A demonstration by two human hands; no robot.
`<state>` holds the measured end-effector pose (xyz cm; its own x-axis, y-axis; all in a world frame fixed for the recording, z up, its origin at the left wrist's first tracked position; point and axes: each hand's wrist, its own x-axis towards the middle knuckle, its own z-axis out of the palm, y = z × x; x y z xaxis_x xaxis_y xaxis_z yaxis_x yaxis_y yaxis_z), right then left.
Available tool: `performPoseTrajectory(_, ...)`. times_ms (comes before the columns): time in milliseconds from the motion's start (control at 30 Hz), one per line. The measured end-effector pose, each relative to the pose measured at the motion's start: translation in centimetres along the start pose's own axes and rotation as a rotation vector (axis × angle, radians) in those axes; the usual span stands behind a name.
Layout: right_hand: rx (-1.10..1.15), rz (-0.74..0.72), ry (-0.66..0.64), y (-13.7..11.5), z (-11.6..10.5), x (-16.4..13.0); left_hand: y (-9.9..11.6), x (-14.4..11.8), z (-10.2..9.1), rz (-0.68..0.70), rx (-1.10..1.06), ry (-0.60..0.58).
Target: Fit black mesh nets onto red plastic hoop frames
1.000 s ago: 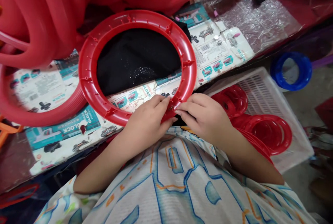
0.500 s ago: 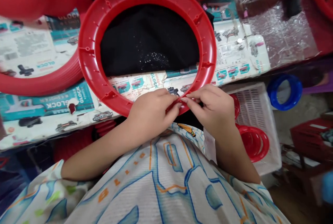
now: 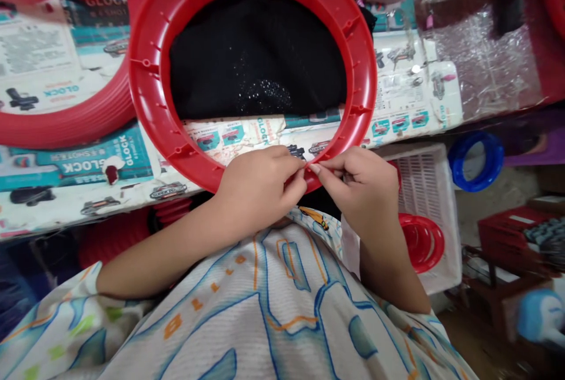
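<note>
A large red plastic ring [image 3: 364, 68], its ribbed and pegged side facing me, leans over the table's near edge. My left hand [image 3: 260, 183] is closed on the ring's near rim, thumb and index finger pinched together. Right beside it, my right hand [image 3: 359, 183] pinches the same stretch of rim, and the fingertips of both hands nearly meet. Whether a small part sits between the fingertips is hidden. Through the ring's opening shows a black cloth [image 3: 260, 56] with white specks.
Printed cardboard [image 3: 79, 159] covers the table. Another red ring [image 3: 88, 127] lies at left. A white plastic basket [image 3: 445, 233] with red rings [image 3: 424, 242] stands low at right, near a blue ring [image 3: 475, 161]. Clear plastic wrap [image 3: 477, 68] lies at the back right.
The ring's far side has risen in the picture and it looks slightly larger. Both hands stay pinched at the near rim. The whole view has shifted a little.
</note>
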<state>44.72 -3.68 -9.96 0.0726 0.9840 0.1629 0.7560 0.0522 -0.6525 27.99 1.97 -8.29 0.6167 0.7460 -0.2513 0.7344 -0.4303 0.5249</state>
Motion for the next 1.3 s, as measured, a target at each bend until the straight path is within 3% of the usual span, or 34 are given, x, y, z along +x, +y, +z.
performPoseTrajectory(233, -0.020, 0.009, -0.004, 0.3, -0.9, -0.5, 0.0, -0.2, 0.5, -0.021, 0.068, 0.052)
performPoseTrajectory(400, -0.063, -0.103, -0.020, 0.6, -2.6, 0.4, -0.1, -0.3, 0.6, -0.008, 0.120, 0.063)
performPoseTrajectory(533, -0.143, -0.130, -0.035, 0.8, -2.6, 1.3, -0.2, -0.2, 0.7, 0.021, 0.143, 0.081)
performPoseTrajectory(767, -0.124, -0.024, -0.006, 1.7, -1.8, 1.0, -0.7, -0.8, 1.1, 0.125, 0.174, 0.177)
performPoseTrajectory(1000, 0.018, -0.096, -0.011, 0.5, 0.3, 0.0, -4.1, -2.0, -2.0, 0.435, 0.305, 0.239)
performPoseTrajectory(1133, 0.000, -0.091, 0.031, 0.0, 1.9, -0.2, -3.7, -2.2, -2.3, 0.297, 0.371, 0.243)
performPoseTrajectory(1200, -0.004, -0.079, 0.045, 0.0, 2.2, -0.3, -2.7, -2.0, -1.4, 0.204, 0.327, 0.263)
performPoseTrajectory(1300, 0.014, -0.068, 0.042, 0.1, 2.1, -0.3, -1.3, -1.2, 0.1, 0.179, 0.248, 0.276)
